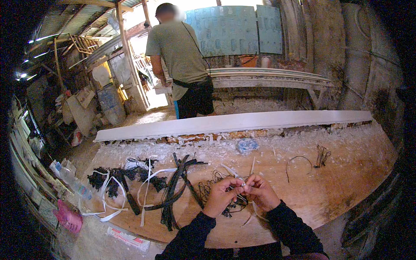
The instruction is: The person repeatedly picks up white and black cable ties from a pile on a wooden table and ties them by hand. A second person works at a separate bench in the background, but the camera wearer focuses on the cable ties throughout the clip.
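Mid-board, both hands' grip (241, 185) on wire, edges far.

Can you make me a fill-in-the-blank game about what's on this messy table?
1. The left hand and right hand pinch a thin ____ strip.
2. Loose black straps lie to the person's ____.
3. A long white moulding lies along the wooden table's ____ edge.

Answers: white; left; far

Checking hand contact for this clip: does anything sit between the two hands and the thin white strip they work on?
Nothing visible: left hand and right hand both pinch the thin white strip directly.
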### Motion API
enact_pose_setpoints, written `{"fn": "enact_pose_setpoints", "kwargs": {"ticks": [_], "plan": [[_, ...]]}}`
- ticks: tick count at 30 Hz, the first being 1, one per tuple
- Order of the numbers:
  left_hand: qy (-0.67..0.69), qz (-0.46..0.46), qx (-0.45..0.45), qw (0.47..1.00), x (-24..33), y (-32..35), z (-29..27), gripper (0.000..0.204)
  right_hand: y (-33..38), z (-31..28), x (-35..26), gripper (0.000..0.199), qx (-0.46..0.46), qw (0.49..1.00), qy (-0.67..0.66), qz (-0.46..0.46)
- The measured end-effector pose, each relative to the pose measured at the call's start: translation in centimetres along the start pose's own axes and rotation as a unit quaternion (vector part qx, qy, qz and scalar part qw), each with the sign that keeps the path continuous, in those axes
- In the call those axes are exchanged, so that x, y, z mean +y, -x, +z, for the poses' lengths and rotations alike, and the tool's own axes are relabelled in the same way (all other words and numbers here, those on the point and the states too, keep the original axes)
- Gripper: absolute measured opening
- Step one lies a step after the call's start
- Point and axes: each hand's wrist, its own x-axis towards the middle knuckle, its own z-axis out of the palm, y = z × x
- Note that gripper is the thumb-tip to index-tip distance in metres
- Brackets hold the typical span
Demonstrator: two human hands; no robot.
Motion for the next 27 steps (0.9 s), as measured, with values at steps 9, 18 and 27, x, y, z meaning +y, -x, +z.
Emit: {"fn": "enact_pose_setpoints", "kwargs": {"ticks": [9, 18, 27], "plan": [[0.084, -0.065, -0.012, 0.994, -0.5, -0.1, -0.5, 0.011, 0.3, 0.5, -0.2, 0.009, 0.014, 0.999, 0.045, -0.024], [0.029, -0.047, 0.010, 0.998, -0.2, 0.0, -0.5, 0.011, 0.1, 0.1, -0.2, 0.010, 0.038, 0.997, 0.064, -0.009], [0.054, -0.054, -0.095, 0.993, -0.7, -0.3, -1.4, 0.007, 0.3, 1.1, -0.9, 0.008, 0.002, 0.996, 0.085, -0.005]]}}
